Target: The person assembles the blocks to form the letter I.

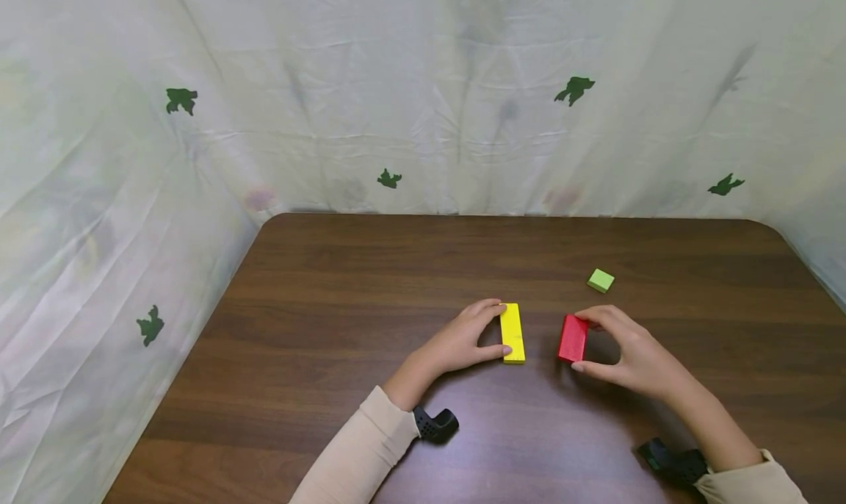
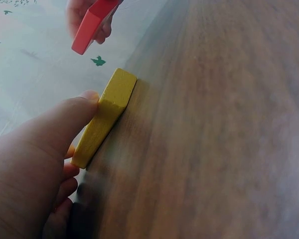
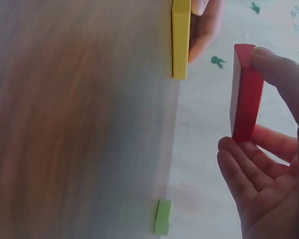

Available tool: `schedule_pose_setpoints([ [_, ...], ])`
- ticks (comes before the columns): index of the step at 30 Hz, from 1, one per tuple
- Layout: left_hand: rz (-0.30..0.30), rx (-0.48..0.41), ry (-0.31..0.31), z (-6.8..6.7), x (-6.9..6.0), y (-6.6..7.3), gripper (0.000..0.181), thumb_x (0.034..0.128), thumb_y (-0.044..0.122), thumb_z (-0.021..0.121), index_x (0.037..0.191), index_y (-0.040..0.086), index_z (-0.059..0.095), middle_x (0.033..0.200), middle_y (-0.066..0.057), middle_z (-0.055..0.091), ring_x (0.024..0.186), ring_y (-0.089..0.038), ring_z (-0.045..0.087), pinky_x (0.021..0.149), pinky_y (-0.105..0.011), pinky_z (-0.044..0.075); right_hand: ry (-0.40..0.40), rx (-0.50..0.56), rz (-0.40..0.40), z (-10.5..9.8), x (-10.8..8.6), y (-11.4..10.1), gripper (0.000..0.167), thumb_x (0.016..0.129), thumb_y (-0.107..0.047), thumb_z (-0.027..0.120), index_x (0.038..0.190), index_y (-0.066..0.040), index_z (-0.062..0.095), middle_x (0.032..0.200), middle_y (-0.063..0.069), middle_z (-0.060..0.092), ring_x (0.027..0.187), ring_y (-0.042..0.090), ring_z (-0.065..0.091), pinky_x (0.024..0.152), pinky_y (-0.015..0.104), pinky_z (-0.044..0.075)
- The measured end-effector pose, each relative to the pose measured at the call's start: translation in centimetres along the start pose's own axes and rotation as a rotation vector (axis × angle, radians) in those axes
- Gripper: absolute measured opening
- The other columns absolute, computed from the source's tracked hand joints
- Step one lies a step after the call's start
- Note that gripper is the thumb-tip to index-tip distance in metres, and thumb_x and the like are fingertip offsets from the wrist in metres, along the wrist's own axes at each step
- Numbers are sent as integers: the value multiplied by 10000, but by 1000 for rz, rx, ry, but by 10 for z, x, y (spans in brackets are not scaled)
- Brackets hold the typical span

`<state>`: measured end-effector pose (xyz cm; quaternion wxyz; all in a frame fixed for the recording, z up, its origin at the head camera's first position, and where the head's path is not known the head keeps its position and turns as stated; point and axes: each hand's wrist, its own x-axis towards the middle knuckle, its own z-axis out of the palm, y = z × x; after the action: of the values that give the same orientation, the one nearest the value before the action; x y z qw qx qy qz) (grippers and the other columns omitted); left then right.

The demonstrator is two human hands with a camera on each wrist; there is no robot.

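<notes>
A long yellow wooden block (image 1: 512,335) lies flat on the brown table. My left hand (image 1: 459,342) pinches it between the thumb, near the close end, and a finger near the far end. To its right, my right hand (image 1: 637,353) holds a red block (image 1: 572,338) by its two ends, thumb on the near one. In the right wrist view the red block (image 3: 246,94) is tilted and appears raised off the tabletop, apart from the yellow block (image 3: 180,42).
A small light green block (image 1: 601,281) sits on the table (image 1: 370,269) behind the red block. White cloth (image 1: 423,107) with green leaf-like patches hangs behind and to the left of the table. Each wrist wears a black device (image 1: 436,425).
</notes>
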<state>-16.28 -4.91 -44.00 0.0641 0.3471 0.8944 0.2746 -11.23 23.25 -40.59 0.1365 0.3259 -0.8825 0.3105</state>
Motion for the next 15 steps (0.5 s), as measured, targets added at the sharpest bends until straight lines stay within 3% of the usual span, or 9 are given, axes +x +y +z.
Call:
schedule_pose_setpoints([
  [2,-3,0,-3,0,0,0,663,831,426,595,1354,85,375,1391,-62,327,1270,-202,290,1020,-309,260,-3,15,-21,3,2,-2,654,600,-239,838,1143,-36,536,1087,-9,516,912,126,505,790,148,405],
  [9,3,0,4,0,-1,0,662,827,414,606,1349,77,380,1383,-61,338,1263,-201,300,1017,-307,265,-60,22,-3,12,4,-12,650,626,-286,823,1156,-56,526,1101,-28,504,926,116,512,733,325,493],
  [15,6,-1,10,1,-1,0,655,829,417,599,1348,82,381,1380,-54,341,1260,-197,304,1015,-301,269,-81,50,-29,20,5,-17,656,623,-301,822,1161,-74,524,1116,-42,479,959,72,487,770,268,477],
])
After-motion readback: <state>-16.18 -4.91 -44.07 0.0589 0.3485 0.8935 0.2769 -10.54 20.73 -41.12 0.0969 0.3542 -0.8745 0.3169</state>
